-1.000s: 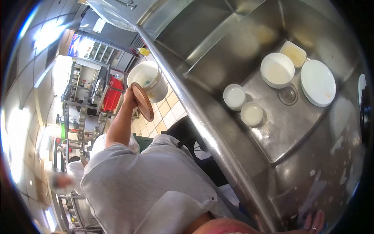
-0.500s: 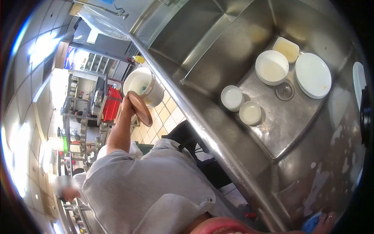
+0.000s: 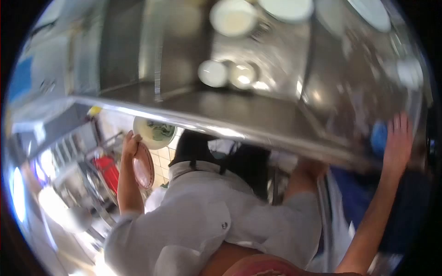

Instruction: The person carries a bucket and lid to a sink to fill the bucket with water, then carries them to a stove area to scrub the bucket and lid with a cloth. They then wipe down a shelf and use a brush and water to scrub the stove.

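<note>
At left, my left hand (image 3: 132,141) is closed on the edge of an oval plate (image 3: 143,166) with a brownish rim, tilted on its side. Close beyond it is a pale bucket (image 3: 139,126) with green, leafy-looking matter inside. My right hand (image 3: 317,166) is low beside the sink's front edge, blurred, its fingers not made out. In the metal sink (image 3: 262,108) stand a white bowl (image 3: 232,18), two small white dishes (image 3: 213,73) and a white oval plate (image 3: 287,7).
Another person's hand (image 3: 399,138) is at the sink's right, by a blue sponge or cloth (image 3: 379,138). Dark blue clothing (image 3: 391,207) is below that arm. A red container (image 3: 107,172) stands among racks at left. The sink's long front rim (image 3: 207,129) crosses before me.
My view has swung, so the sink sits higher and flatter. The plate stays in my left hand, now hanging below the bucket. My right forearm and more of the other person's arm have come into view.
</note>
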A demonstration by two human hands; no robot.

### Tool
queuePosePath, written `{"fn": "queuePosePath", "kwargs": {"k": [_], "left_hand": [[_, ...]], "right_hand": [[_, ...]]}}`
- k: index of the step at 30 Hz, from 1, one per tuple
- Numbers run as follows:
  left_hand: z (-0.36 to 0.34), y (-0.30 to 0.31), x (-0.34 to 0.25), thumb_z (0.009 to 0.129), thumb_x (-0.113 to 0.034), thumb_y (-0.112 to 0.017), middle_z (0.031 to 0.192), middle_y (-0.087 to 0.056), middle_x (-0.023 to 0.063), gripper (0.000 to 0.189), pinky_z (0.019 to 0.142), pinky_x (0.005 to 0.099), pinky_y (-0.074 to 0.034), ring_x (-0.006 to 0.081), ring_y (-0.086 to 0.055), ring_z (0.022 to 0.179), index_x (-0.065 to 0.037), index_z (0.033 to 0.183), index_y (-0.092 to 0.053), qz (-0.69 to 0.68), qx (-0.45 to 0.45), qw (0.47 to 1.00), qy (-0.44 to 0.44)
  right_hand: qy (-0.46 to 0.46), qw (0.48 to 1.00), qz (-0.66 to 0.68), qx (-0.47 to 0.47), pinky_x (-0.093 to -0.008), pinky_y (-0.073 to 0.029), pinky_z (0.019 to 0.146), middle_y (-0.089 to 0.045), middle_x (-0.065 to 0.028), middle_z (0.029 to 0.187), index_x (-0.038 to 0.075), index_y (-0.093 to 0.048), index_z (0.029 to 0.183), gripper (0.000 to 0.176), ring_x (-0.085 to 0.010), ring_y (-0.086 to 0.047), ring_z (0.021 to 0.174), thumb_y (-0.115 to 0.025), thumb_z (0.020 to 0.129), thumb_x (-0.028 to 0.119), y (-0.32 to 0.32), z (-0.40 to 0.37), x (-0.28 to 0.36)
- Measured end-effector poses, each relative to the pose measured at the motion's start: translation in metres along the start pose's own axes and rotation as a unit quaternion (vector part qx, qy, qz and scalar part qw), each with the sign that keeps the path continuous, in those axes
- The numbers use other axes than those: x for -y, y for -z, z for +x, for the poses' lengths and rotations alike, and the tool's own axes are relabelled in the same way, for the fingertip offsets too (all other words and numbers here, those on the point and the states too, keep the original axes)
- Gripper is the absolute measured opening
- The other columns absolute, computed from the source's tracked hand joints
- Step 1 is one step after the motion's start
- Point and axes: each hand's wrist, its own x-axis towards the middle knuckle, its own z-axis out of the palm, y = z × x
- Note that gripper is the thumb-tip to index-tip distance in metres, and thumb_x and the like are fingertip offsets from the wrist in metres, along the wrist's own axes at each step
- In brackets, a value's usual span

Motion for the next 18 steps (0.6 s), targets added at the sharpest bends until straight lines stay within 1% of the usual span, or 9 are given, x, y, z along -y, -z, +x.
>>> {"fn": "queuePosePath", "kwargs": {"k": [1, 3, 6, 8, 9, 11, 13, 14, 18], "left_hand": [[-0.001, -0.011, -0.040, 0.081, -0.024, -0.063, 0.095, -0.073, 0.0135, 0.042, 0.077, 0.0371, -0.053, 0.0215, -0.067, 0.084, -0.001, 0.116, -0.067, 0.057, 0.028, 0.998, 0.021], [0.013, -0.036, -0.059, 0.080, -0.025, -0.064, 0.098, -0.074, 0.0181, 0.045, 0.080, 0.0403, -0.054, 0.0265, -0.070, 0.089, -0.002, 0.119, -0.066, 0.093, 0.128, 0.986, -0.047], [0.034, -0.085, -0.066, 0.083, -0.028, -0.064, 0.105, -0.072, 0.0273, 0.056, 0.086, 0.0478, -0.053, 0.0415, -0.070, 0.098, -0.003, 0.133, -0.058, 0.175, 0.238, 0.950, -0.104], [0.041, -0.117, -0.066, 0.083, -0.029, -0.067, 0.110, -0.071, 0.0285, 0.058, 0.090, 0.0461, -0.052, 0.0431, -0.068, 0.103, -0.005, 0.135, -0.057, 0.207, 0.230, 0.933, -0.184], [0.033, -0.129, -0.097, 0.082, -0.029, -0.068, 0.112, -0.070, 0.0278, 0.055, 0.093, 0.0453, -0.050, 0.0432, -0.066, 0.107, -0.004, 0.130, -0.060, 0.219, 0.289, 0.925, -0.117], [0.043, -0.157, -0.089, 0.081, -0.026, -0.068, 0.107, -0.072, 0.0238, 0.050, 0.090, 0.0437, -0.051, 0.0367, -0.069, 0.105, -0.001, 0.124, -0.062, 0.251, 0.306, 0.902, -0.175], [0.033, -0.178, -0.099, 0.082, -0.025, -0.071, 0.107, -0.073, 0.0224, 0.044, 0.090, 0.0426, -0.052, 0.0345, -0.070, 0.104, 0.000, 0.118, -0.067, 0.159, 0.330, 0.916, -0.162], [0.049, -0.199, -0.070, 0.083, -0.026, -0.072, 0.110, -0.073, 0.0213, 0.045, 0.092, 0.0419, -0.052, 0.0335, -0.070, 0.106, -0.002, 0.120, -0.067, 0.130, 0.349, 0.910, -0.182], [0.040, -0.247, -0.067, 0.083, -0.038, -0.069, 0.113, -0.072, 0.0230, 0.051, 0.093, 0.0433, -0.051, 0.0370, -0.068, 0.107, -0.006, 0.122, -0.068, 0.122, 0.342, 0.911, -0.197]], "right_hand": [[-0.007, 1.000, 0.010, 0.010, -0.0410, -0.038, 0.111, -0.045, -0.0167, 0.145, 0.000, -0.046, 0.142, 0.039, -0.0290, -0.048, 0.130, -0.039, 0.105, 0.010, -0.020, 0.006, 0.019], [-0.039, 0.998, 0.031, 0.027, -0.0416, -0.039, 0.108, -0.047, -0.0170, 0.140, 0.001, -0.048, 0.139, 0.037, -0.0293, -0.050, 0.125, -0.040, 0.105, 0.012, -0.064, 0.001, 0.053], [-0.097, 0.992, 0.034, 0.066, -0.0427, -0.042, 0.104, -0.051, -0.0173, 0.133, 0.001, -0.051, 0.135, 0.034, -0.0296, -0.053, 0.119, -0.043, 0.104, 0.014, -0.122, -0.018, 0.089], [-0.126, 0.987, 0.033, 0.095, -0.0433, -0.043, 0.101, -0.053, -0.0175, 0.129, 0.002, -0.053, 0.132, 0.033, -0.0299, -0.055, 0.115, -0.044, 0.104, 0.016, -0.148, -0.041, 0.112], [-0.137, 0.984, 0.029, 0.110, -0.0437, -0.044, 0.099, -0.054, -0.0177, 0.127, 0.002, -0.054, 0.131, 0.032, -0.0300, -0.056, 0.113, -0.045, 0.104, 0.016, -0.156, -0.054, 0.124], [-0.157, 0.977, 0.018, 0.141, -0.0444, -0.046, 0.096, -0.056, -0.0179, 0.122, 0.002, -0.056, 0.129, 0.031, -0.0303, -0.058, 0.109, -0.047, 0.104, 0.018, -0.172, -0.078, 0.144], [-0.169, 0.970, -0.001, 0.174, -0.0450, -0.047, 0.093, -0.058, -0.0181, 0.118, 0.003, -0.058, 0.126, 0.030, -0.0305, -0.060, 0.105, -0.048, 0.104, 0.019, -0.179, -0.105, 0.164], [-0.169, 0.967, -0.010, 0.188, -0.0454, -0.048, 0.092, -0.060, -0.0182, 0.115, 0.003, -0.059, 0.125, 0.029, -0.0307, -0.061, 0.102, -0.049, 0.103, 0.020, -0.182, -0.115, 0.174], [-0.155, 0.956, -0.055, 0.242, -0.0467, -0.051, 0.086, -0.064, -0.0187, 0.106, 0.003, -0.063, 0.120, 0.028, -0.0312, -0.065, 0.094, -0.052, 0.103, 0.023, -0.193, -0.146, 0.211]]}}
